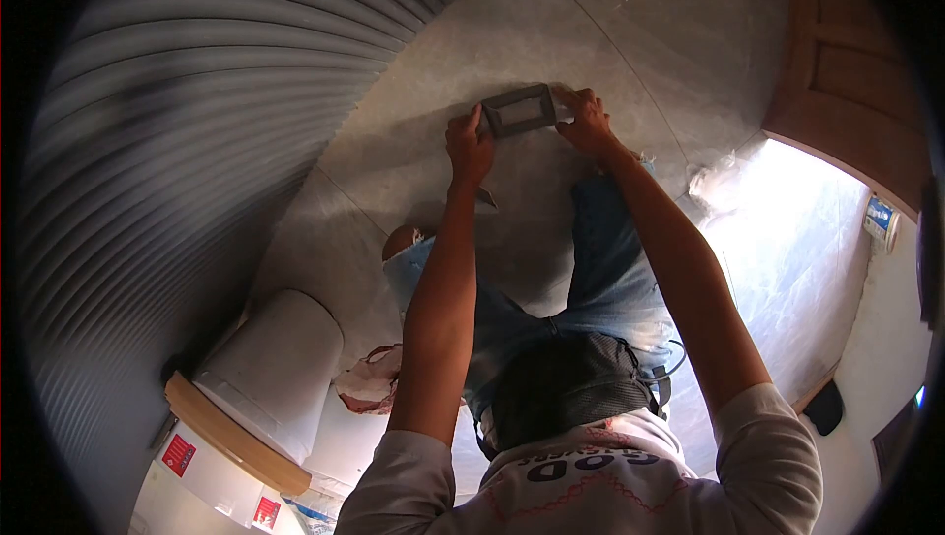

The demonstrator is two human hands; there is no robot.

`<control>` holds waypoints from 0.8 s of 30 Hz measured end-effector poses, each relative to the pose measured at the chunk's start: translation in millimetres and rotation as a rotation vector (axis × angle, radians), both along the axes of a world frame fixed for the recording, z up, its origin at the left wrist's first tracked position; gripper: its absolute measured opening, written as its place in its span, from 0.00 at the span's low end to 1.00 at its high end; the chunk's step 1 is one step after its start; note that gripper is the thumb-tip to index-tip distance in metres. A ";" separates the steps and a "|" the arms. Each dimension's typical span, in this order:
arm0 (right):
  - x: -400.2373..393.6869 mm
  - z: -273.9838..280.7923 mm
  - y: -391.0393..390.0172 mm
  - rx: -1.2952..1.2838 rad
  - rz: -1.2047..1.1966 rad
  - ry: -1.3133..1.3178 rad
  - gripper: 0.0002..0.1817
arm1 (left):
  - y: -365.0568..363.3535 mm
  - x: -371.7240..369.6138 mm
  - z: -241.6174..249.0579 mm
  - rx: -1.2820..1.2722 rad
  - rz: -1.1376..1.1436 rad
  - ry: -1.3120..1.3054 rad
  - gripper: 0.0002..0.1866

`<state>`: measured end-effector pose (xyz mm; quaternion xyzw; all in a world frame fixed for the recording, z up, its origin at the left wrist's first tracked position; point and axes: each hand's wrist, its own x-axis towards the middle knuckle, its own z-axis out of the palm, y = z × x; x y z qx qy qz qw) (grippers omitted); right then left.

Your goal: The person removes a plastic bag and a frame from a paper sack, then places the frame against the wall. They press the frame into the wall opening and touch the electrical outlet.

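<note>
A small grey rectangular frame (520,129) with an opening in its middle is held out in front, above the tiled floor. My left hand (471,149) grips its left end, thumb along the edge. At the frame's right end, my right hand (588,124) holds the corner between thumb and bent fingers. The frame is tilted slightly, its right side higher in the view. Below my left hand, a small dark pointed piece (486,198) shows near the forearm; what it belongs to cannot be made out.
Ribbed grey panelling (226,72) fills the left side. A white bucket (271,373) stands at lower left, beside a crumpled bag (372,380). A brown wooden door (847,82) is at upper right, with a small tub (879,221) below it.
</note>
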<state>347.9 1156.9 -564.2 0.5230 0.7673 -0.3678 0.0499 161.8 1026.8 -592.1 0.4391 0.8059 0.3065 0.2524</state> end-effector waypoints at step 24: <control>-85.6 7.2 16.5 0.357 0.533 0.022 0.19 | 2.3 1.0 2.1 -0.040 0.003 -0.007 0.25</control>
